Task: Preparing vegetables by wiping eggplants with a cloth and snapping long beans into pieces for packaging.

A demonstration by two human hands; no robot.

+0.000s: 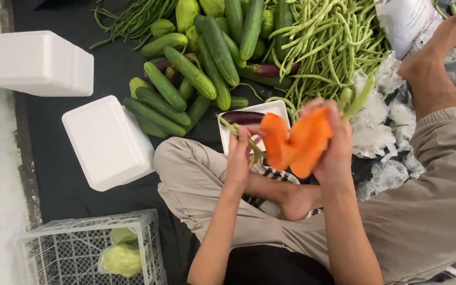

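Near the middle of the frame, above the crossed legs of a person sitting on the floor, two bare hands meet over an orange plastic bag [297, 141]. The right hand [333, 145] is curled around the bag's right side, fingers wrapped over it, and a few green long beans [359, 97] stick up from that grip. The left hand [240, 153] is partly closed, thumb and fingers pinching the bag's left edge together with a thin green stem [233, 129]. Just behind the hands lies a white foam tray [275, 108] holding a dark purple eggplant [241, 117]. Toward the top centre, a heap of cucumbers [196, 74] spreads over a black sheet [54, 158], with a big pile of long beans [328, 42] to its right. At upper left sits a stack of white foam trays [38, 63], and another stack [106, 141] lies below it at centre left. In the lower left corner stands a white plastic crate [88, 248] with wrapped cabbages [121, 258] inside.
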